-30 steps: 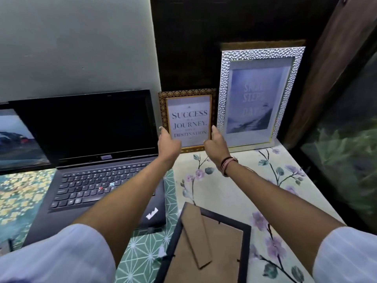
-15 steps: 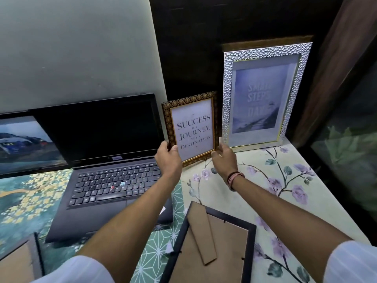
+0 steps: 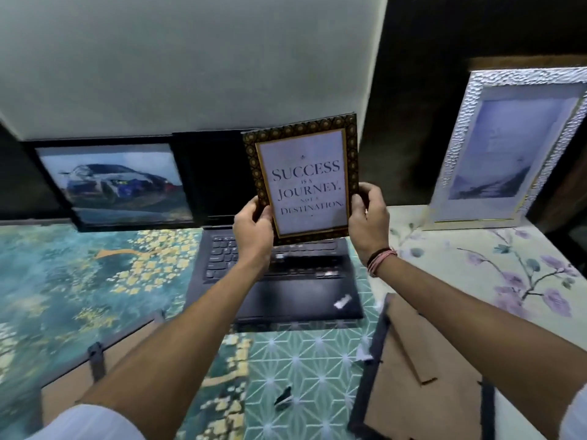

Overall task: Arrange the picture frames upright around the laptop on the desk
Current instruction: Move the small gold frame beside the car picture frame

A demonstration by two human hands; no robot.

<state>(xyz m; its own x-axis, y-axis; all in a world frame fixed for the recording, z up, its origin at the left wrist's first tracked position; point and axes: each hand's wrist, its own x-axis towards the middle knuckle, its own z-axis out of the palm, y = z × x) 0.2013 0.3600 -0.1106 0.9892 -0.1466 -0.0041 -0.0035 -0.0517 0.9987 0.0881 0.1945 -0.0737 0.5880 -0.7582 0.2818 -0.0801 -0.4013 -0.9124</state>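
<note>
1. While you hold the quote frame [image 3: 303, 179] in the air over the laptop [image 3: 276, 281], keep it square: your left hand [image 3: 252, 225] is clamped on its lower left edge and your right hand [image 3: 368, 214] on its lower right edge, both low, so the top can tip. Judging from that grip, a thumb on the front and fingers behind on each side should steady it.

2. At far left, the car frame [image 3: 117, 182] stands upright, touching or overlapping the laptop's left side. That slot is taken, so leave it alone.

3. At near left, a frame back [image 3: 104, 369] lies face down by your left forearm. Lift your elbow clear when you swing that way.

4. In the middle, the laptop screen sits just behind the quote frame. Move sideways before lowering, or the bottom edge may strike the keyboard.

5. To the right of the laptop, the floral cloth [image 3: 470, 274] is bare between laptop and silver frame [image 3: 508, 147]. This looks the best open room for setting the frame upright, its stand spread behind.

6. At far right, the silver frame leans against the dark wall; keep well apart from it.

7. At near right, a black frame [image 3: 413, 369] lies face down, stand up, near the desk edge. It likely goes next.
</note>
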